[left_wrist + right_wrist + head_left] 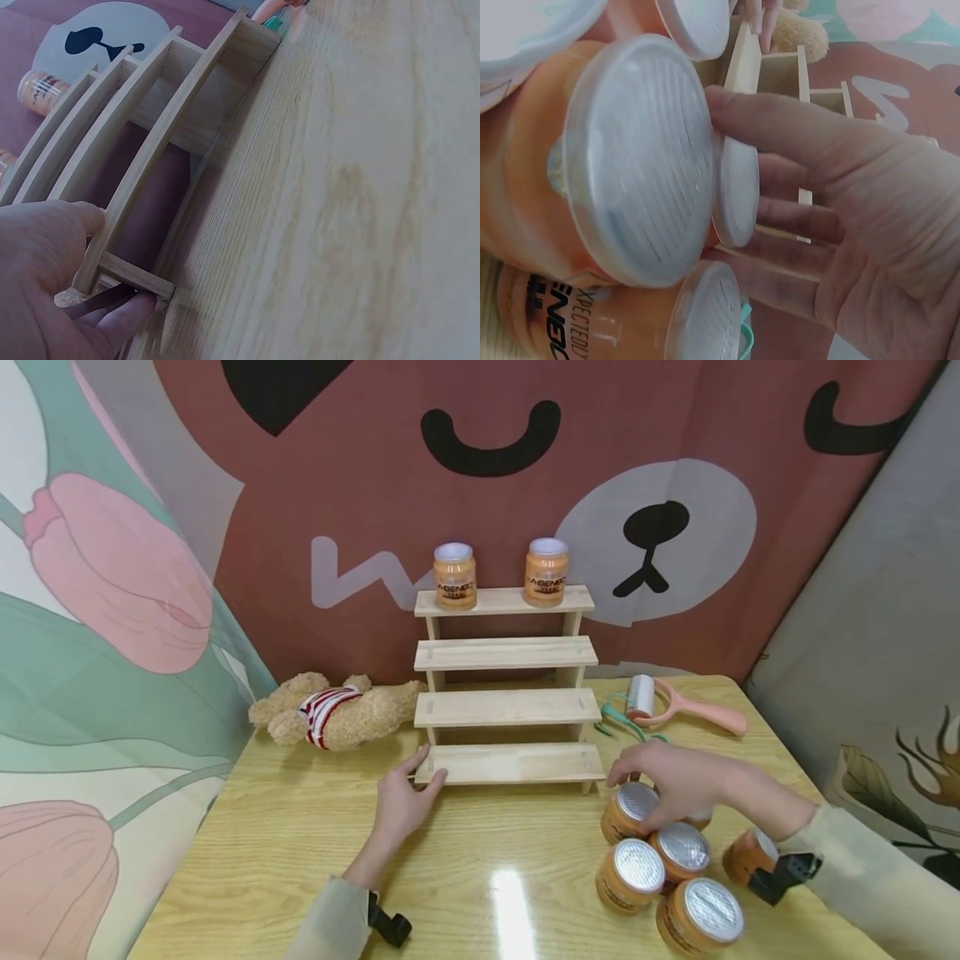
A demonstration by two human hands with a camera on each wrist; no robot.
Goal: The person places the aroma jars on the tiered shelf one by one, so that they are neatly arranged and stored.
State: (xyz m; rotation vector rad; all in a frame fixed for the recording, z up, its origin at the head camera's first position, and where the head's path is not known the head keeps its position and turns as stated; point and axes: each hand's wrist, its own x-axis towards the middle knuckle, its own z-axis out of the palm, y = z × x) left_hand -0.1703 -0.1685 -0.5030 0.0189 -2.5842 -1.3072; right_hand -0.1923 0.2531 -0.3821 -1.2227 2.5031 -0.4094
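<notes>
- The left hand [401, 802] grips the left end of the lowest tier of a four-tier wooden display stand [506, 707], thumb on the board.
- The right hand [682, 781] has thumb and fingers curled round a silver-lidded orange jar [627, 820], right of the stand on the desk [465, 852]; how firmly, one cannot tell.
- More silver-lidded jars [678, 853] stand just beside it.
- Two orange jars [454, 581] stand apart on the top tier.
- A teddy bear [360, 718] lies left of the stand.
</notes>
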